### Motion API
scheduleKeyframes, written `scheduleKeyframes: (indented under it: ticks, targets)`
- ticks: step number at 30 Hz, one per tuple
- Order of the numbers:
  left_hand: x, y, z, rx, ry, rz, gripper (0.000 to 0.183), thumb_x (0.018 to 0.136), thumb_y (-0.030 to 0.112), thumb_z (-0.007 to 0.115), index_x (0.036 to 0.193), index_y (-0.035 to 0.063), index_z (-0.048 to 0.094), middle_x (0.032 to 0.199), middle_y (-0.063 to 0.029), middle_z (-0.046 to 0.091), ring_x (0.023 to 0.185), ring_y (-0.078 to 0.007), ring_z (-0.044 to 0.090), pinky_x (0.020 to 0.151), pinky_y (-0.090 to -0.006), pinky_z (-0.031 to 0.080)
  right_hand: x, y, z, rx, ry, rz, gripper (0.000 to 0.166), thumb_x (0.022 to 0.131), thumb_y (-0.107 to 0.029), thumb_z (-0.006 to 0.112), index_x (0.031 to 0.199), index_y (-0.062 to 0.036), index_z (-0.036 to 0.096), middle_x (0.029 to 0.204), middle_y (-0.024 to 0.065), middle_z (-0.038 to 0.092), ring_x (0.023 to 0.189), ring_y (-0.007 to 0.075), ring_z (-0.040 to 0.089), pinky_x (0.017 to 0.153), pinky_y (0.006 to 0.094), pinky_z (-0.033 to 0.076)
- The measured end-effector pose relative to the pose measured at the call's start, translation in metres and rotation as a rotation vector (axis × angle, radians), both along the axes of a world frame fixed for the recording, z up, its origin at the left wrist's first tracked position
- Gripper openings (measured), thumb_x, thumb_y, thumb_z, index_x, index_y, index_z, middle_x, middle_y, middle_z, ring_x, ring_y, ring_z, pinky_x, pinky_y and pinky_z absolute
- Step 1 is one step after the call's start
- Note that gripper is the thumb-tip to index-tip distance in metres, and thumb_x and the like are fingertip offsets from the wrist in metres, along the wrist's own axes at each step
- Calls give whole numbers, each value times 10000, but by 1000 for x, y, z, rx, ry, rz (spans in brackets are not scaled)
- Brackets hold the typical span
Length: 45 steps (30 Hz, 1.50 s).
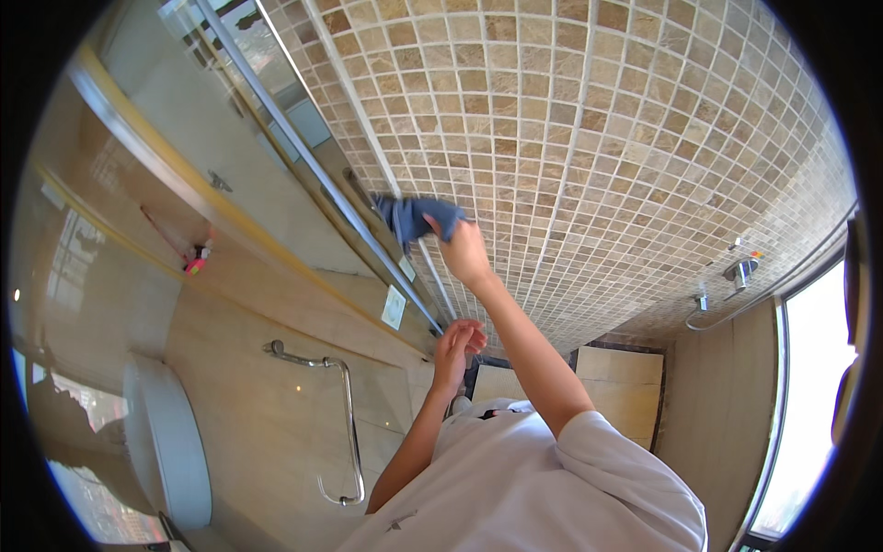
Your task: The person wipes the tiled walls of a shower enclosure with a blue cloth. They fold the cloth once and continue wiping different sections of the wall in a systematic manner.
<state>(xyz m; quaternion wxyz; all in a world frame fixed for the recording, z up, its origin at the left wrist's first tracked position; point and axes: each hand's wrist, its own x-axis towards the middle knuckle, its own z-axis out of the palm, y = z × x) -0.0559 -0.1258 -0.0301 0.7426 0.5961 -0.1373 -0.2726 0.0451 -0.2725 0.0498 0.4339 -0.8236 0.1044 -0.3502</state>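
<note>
A blue cloth (pixel 421 219) is gripped in my right hand (pixel 463 254), which is stretched out against the wall of small brown mosaic tiles (pixel 524 138). The cloth lies near the wall's edge, beside the metal-framed glass panel (pixel 310 165). Lower down, my left hand (pixel 461 345) is raised near the foot of the frame, its fingers loosely bent and nothing seen in it.
A chrome door handle (pixel 352 428) stands out from the glass at lower left, with a white bathtub or basin (pixel 169 441) beyond. At right are a shower mixer (pixel 741 272) with a hose and a bright window (pixel 804 400). Floor tiles (pixel 617 386) lie below me.
</note>
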Motion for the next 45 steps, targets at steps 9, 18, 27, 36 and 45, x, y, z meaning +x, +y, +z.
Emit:
scheduleKeyframes:
  ticks: [9,18,27,36,45]
  targets:
    - [11,20,-33,-2,85,-68,230,985,229,491,1041,61,639,871,-47,666,765,-103,614,683,-234,464,-99,-85,28,455,-122,102,286,987,-196,551,1091,57,636,967,130,702,890,206,694,802,327,575]
    - [42,46,-25,110,25,-262,243,986,244,479,1041,68,637,885,-43,665,796,-106,619,723,-243,459,-70,-47,-19,297,72,-22,263,960,-253,602,1016,-5,672,887,161,704,801,214,696,698,364,544]
    - [75,56,-20,124,-65,-320,222,1001,218,462,1027,69,624,838,-19,644,747,-80,587,686,-218,441,-14,-3,-13,46,102,31,222,943,-230,617,1026,-35,684,856,207,686,761,318,682,673,386,523]
    - [69,55,3,87,-56,-549,214,989,186,506,1165,73,549,892,-54,660,779,-96,593,719,-236,462,-171,-147,-47,440,-171,-168,262,984,-200,562,1039,41,646,904,129,709,851,209,704,755,314,570]
    - [81,-4,61,-86,-72,-110,273,979,258,493,1127,44,576,886,-67,652,810,-125,609,751,-267,463,-122,-105,-34,52,242,-36,228,949,-253,606,1015,-47,679,913,142,703,851,232,678,784,386,532]
